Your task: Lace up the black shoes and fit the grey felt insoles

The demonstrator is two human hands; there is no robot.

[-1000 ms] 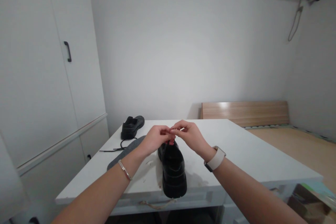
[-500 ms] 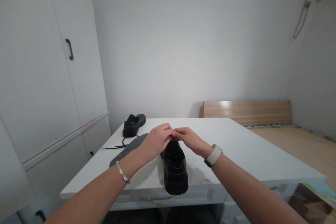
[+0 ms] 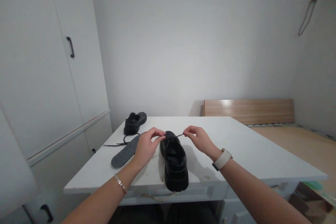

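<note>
A black shoe (image 3: 175,171) stands on the white table with its heel toward me at the front edge. My right hand (image 3: 197,138) pinches a black shoelace (image 3: 179,135) and draws it out taut to the right of the shoe. On the other side my left hand (image 3: 150,144) is closed, thumb against fingers, at the left of the lacing; the bit of lace in that pinch is barely visible. A grey insole (image 3: 123,155) lies flat left of the shoe, partly behind my left hand.
A second black shoe (image 3: 132,123) sits at the table's back left corner, with a loose black lace (image 3: 115,145) near it. The white table (image 3: 236,154) has a drawer with a rope handle (image 3: 157,197). A white cabinet (image 3: 60,94) stands left, a wooden bed (image 3: 246,111) right.
My hands were together over the lacing and have moved apart, the right one to the right with the lace stretched out. More of the shoe's front and of the insole shows now.
</note>
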